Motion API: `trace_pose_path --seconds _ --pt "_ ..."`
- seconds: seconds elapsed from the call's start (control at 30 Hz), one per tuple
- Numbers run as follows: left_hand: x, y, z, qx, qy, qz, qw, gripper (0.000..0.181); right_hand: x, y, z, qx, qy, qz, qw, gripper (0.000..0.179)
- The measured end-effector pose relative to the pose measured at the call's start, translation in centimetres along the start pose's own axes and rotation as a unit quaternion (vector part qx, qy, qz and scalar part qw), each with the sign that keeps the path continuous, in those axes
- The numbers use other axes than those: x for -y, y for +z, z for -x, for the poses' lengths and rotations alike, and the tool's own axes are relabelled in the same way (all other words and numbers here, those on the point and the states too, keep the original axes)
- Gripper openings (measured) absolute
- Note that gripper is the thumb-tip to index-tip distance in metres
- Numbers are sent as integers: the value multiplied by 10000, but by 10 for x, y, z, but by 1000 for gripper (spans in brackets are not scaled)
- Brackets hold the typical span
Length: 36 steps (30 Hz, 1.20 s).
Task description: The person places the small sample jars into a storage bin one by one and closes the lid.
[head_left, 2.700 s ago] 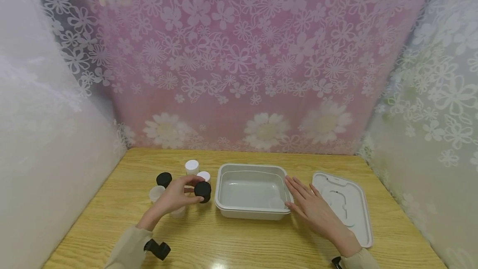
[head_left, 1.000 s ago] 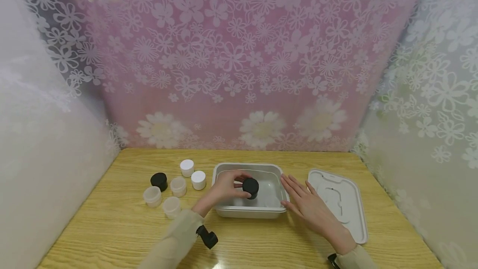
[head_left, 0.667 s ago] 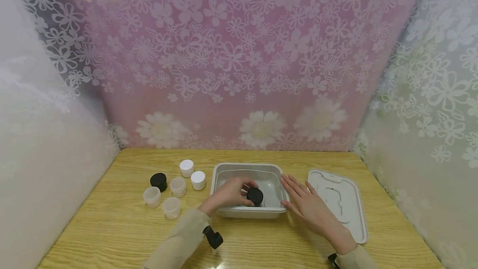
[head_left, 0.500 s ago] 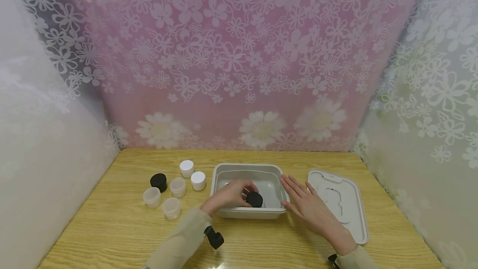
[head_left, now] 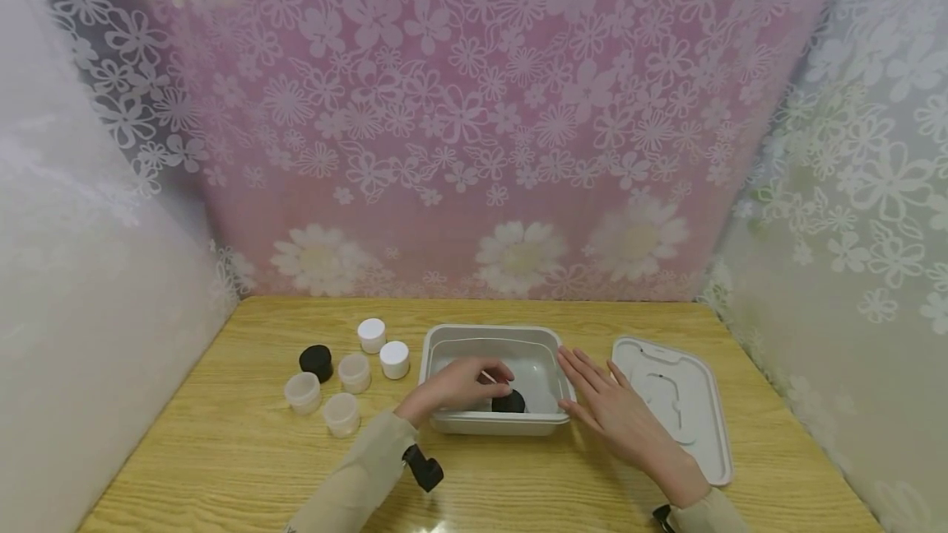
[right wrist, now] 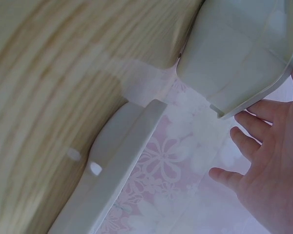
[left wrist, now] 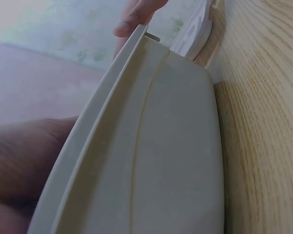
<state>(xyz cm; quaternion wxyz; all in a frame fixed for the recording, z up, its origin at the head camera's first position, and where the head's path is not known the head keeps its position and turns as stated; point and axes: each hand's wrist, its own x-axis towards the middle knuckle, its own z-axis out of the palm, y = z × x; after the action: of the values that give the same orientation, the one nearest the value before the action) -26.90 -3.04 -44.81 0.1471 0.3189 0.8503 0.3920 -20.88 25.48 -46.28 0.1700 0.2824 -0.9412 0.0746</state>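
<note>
A small black-lidded jar (head_left: 508,402) sits on the floor of the light grey plastic container (head_left: 498,419), close to its near wall. My left hand (head_left: 462,382) reaches over the container's left side, its fingers loosely bent just above and beside that jar and apparently off it. In the left wrist view, the container's outer wall (left wrist: 180,141) hides the jar and most of that hand. With fingers straight, my right hand (head_left: 618,410) rests against the container's right rim; the right wrist view shows that hand (right wrist: 276,156) with its fingers spread at the edge.
Left of the container stand another black jar (head_left: 316,362), two white-lidded jars (head_left: 372,335) (head_left: 395,359) and three translucent jars (head_left: 355,373) (head_left: 303,392) (head_left: 341,414). A grey lid (head_left: 677,401) lies on the wooden table (head_left: 474,484) at the right. Patterned curtains (head_left: 474,146) enclose the table.
My left hand has carried the black jar from the left group into the container, set it down near the front wall and eased its fingers off. The right hand stays at the rim.
</note>
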Motion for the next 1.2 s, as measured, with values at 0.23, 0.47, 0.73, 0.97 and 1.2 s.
trace_pose_path --seconds 0.23,0.47,0.73,0.97,1.2 --pt "2 -6 2 -807 510 1177 9885 28 1 0 0 -23 -31 77 10000 68" --pt "4 -12 15 -1520 764 1889 9671 33 1 -1 0 -11 -17 32 10000 69" --pt "12 -26 34 -2480 760 2202 9403 30 1 -1 0 17 -3 40 10000 68" --pt "22 -46 60 -3118 748 2169 9220 31 2 0 0 -1 -15 34 10000 68" --pt "35 -64 88 -3536 648 1963 9123 29 1 0 0 -1 -10 -16 10000 67"
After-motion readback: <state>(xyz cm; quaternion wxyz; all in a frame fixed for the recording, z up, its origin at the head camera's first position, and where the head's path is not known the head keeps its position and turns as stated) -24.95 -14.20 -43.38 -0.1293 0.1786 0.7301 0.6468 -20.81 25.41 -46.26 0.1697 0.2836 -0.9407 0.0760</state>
